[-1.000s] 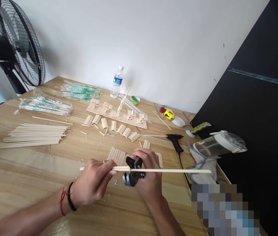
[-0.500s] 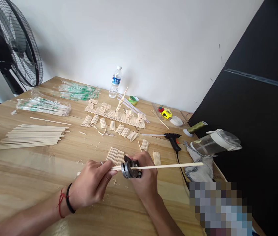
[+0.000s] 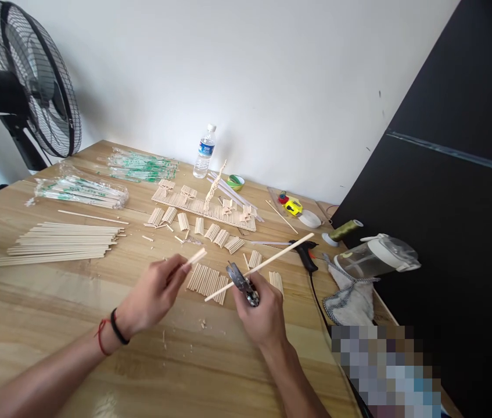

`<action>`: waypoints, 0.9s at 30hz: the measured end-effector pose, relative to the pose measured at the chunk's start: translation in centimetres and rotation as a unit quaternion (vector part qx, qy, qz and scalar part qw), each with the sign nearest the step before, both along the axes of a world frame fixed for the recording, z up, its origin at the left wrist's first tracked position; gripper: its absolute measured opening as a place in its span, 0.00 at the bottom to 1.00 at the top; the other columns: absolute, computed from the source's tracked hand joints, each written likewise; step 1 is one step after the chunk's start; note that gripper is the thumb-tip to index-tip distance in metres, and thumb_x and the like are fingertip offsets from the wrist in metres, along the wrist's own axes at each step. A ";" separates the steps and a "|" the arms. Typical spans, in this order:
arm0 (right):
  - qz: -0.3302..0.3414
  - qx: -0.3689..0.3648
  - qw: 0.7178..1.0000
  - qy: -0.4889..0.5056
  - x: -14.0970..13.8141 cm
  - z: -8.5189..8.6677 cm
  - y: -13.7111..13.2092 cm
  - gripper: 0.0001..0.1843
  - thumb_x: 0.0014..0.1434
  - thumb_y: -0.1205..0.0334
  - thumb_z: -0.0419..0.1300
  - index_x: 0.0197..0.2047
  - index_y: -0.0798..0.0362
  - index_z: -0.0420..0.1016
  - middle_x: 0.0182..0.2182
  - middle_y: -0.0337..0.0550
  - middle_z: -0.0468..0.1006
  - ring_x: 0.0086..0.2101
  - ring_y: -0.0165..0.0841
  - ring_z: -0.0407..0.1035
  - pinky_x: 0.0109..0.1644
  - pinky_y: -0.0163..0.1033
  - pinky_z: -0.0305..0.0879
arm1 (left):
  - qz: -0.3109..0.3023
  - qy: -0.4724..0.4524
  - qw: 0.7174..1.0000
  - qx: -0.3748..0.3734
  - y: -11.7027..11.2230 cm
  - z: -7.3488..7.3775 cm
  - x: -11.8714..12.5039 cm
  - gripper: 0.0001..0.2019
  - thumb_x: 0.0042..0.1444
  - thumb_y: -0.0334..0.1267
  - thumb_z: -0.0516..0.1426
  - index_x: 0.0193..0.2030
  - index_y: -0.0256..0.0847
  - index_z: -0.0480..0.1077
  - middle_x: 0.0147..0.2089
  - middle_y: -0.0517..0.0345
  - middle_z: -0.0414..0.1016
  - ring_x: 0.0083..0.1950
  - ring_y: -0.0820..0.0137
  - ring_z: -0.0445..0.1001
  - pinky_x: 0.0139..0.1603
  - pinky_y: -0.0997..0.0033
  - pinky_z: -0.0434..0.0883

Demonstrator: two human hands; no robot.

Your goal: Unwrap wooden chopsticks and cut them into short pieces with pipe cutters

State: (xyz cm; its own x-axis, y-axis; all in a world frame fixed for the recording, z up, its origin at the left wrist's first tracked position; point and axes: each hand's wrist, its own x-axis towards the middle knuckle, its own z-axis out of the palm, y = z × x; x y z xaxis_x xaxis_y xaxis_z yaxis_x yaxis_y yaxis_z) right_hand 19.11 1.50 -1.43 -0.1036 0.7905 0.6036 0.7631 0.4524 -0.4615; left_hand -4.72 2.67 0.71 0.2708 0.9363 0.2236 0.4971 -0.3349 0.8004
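Observation:
My left hand (image 3: 155, 296) is closed on short pieces of wooden stick (image 3: 197, 256), their ends pointing up and right. In my right hand (image 3: 261, 310) is a dark metal cutting pliers (image 3: 242, 282), its handles mostly hidden by the fingers. A long wooden stick (image 3: 283, 252) crosses at the pliers and right-hand fingers, slanting up to the right; what grips it is partly hidden. Just beyond both hands lie rows of cut stick pieces (image 3: 204, 278). Farther back stands a model made of sticks (image 3: 185, 203) on a flat base, with small panels before it.
Long sticks (image 3: 63, 241) lie in a pile at left, near bagged sticks (image 3: 82, 191). A water bottle (image 3: 204, 152) stands at the back. On the right are a glue gun (image 3: 305, 256), a yellow tape measure (image 3: 293, 206), a thread spool (image 3: 345, 231), a clear cup (image 3: 372, 255) and a cloth (image 3: 350, 296).
My hands have moved apart. The left one has drawn away with the short pieces, while the long stick and pliers in the right have tilted upward to the right.

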 end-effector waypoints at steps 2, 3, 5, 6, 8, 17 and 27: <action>-0.002 -0.020 1.000 -0.007 0.0 -0.2 0.0 0.10 0.58 0.67 0.59 0.29 0.47 0.61 0.24 0.36 0.71 0.24 0.33 0.66 0.29 0.36 0.59 | 0.041 0.037 0.998 0.008 1.5 -0.6 -0.9 0.17 0.71 0.45 0.49 0.31 0.42 0.65 0.23 0.65 0.62 0.25 0.72 0.60 0.28 0.72 0.59; 0.001 -0.030 0.999 -0.011 -0.1 -0.3 0.0 0.10 0.57 0.67 0.59 0.29 0.47 0.61 0.24 0.36 0.72 0.24 0.33 0.66 0.29 0.36 0.60 | 0.051 0.050 0.997 0.014 2.1 -0.9 -1.3 0.16 0.69 0.45 0.51 0.31 0.41 0.67 0.25 0.63 0.65 0.27 0.71 0.64 0.30 0.71 0.61; 0.013 -0.044 0.999 -0.025 -0.3 -0.4 0.0 0.08 0.56 0.67 0.59 0.30 0.47 0.63 0.24 0.37 0.73 0.24 0.34 0.67 0.29 0.36 0.60 | 0.073 0.054 0.995 0.034 2.8 -1.3 -1.9 0.13 0.66 0.44 0.54 0.36 0.40 0.73 0.32 0.57 0.72 0.34 0.66 0.71 0.36 0.68 0.67; 0.020 -0.047 0.998 -0.033 -0.5 -0.5 -0.1 0.07 0.54 0.67 0.60 0.31 0.48 0.64 0.25 0.37 0.74 0.25 0.34 0.68 0.30 0.36 0.61 | 0.084 0.044 0.995 0.042 2.9 -1.3 -2.0 0.12 0.65 0.45 0.55 0.41 0.39 0.75 0.37 0.54 0.74 0.38 0.64 0.73 0.39 0.65 0.69; 0.027 -0.045 0.997 -0.053 -1.0 -0.4 -0.2 0.08 0.51 0.70 0.60 0.31 0.48 0.66 0.26 0.38 0.76 0.26 0.35 0.69 0.31 0.36 0.61 | 0.081 0.000 0.996 0.033 2.5 -0.8 -1.9 0.15 0.65 0.47 0.56 0.49 0.39 0.76 0.46 0.50 0.75 0.45 0.61 0.74 0.47 0.61 0.72; 0.056 -0.085 0.989 -0.108 -2.9 -0.6 -1.1 0.11 0.46 0.67 0.70 0.34 0.51 0.75 0.28 0.41 0.81 0.31 0.38 0.75 0.33 0.38 0.61 | -0.216 -0.335 0.856 -0.328 -1.2 1.1 0.8 0.21 0.70 0.54 0.52 0.51 0.40 0.77 0.54 0.44 0.74 0.45 0.59 0.79 0.29 0.70 0.76; 0.040 -0.120 0.979 -0.159 -3.5 -1.1 -1.3 0.11 0.46 0.73 0.66 0.32 0.50 0.74 0.28 0.41 0.81 0.29 0.38 0.75 0.32 0.38 0.59 | -0.125 -0.409 0.805 -0.411 -1.4 0.5 1.5 0.13 0.60 0.45 0.63 0.31 0.36 0.74 0.40 0.57 0.73 0.22 0.83 0.61 0.21 0.77 0.51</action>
State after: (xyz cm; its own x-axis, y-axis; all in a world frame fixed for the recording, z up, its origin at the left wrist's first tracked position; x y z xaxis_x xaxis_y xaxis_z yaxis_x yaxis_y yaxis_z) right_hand 15.61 0.20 -2.54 -0.3229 0.8878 0.3280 0.8523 0.4234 -0.3071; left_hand -3.24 1.27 1.24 0.5504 0.7980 -0.2456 -0.3088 0.4679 0.8281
